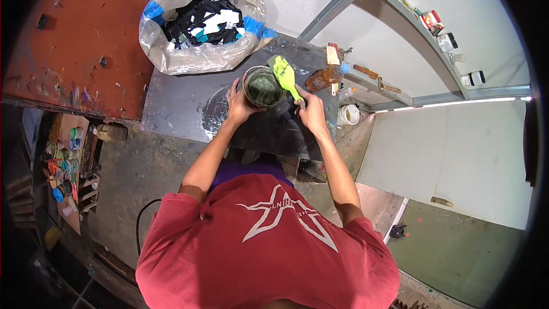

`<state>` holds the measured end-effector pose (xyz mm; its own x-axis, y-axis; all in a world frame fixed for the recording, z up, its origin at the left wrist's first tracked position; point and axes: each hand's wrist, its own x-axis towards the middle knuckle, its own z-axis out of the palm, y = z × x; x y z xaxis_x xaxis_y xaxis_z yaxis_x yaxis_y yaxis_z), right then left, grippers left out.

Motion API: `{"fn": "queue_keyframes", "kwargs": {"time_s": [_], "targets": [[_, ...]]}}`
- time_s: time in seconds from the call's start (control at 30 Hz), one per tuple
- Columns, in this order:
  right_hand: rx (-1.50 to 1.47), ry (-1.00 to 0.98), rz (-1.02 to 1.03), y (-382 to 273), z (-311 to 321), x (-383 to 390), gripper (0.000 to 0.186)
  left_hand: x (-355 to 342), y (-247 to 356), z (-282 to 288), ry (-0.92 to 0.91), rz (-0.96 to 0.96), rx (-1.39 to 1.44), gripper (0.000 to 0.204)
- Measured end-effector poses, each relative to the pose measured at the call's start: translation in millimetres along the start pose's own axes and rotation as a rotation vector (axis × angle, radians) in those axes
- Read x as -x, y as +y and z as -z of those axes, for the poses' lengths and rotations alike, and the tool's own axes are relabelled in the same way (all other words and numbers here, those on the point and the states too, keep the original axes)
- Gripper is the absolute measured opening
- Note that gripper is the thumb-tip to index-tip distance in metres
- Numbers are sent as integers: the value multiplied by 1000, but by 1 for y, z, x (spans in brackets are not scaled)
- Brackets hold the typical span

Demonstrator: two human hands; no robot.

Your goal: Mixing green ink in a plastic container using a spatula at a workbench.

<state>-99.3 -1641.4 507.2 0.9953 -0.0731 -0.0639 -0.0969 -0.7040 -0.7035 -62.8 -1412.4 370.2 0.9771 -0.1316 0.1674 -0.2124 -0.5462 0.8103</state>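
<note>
My left hand (239, 104) is wrapped round the near-left side of an open round tub (263, 87), which shows a dark grey-green, paint-like substance inside. In my right hand (312, 112) is the handle of a lime-green spatula (283, 75). Its broad blade is smeared with dark residue and lies over the tub's right rim; whether the two touch I cannot tell. Beneath both hands is a dark, stained tabletop (177, 103), with a pale ring of streaks to the left of the tub.
A clear plastic bag (197, 63) of black, white and teal scraps stands at the table's back left. To the right are a bottle of brownish liquid (325, 78) and a white bucket (349, 115). Several jars line a wall ledge (423, 37). Paint pots (70, 166) stand at far left.
</note>
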Motion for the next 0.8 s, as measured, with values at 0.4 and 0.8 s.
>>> {"fn": "queue_keyframes", "kwargs": {"time_s": [0.4,0.8], "targets": [[193,-257,293,-19,23,7,57,5,1,0,-9,30,-60,103],[-87,-32,167,29,31,2,45,27,13,4,38,90,-101,84]]}}
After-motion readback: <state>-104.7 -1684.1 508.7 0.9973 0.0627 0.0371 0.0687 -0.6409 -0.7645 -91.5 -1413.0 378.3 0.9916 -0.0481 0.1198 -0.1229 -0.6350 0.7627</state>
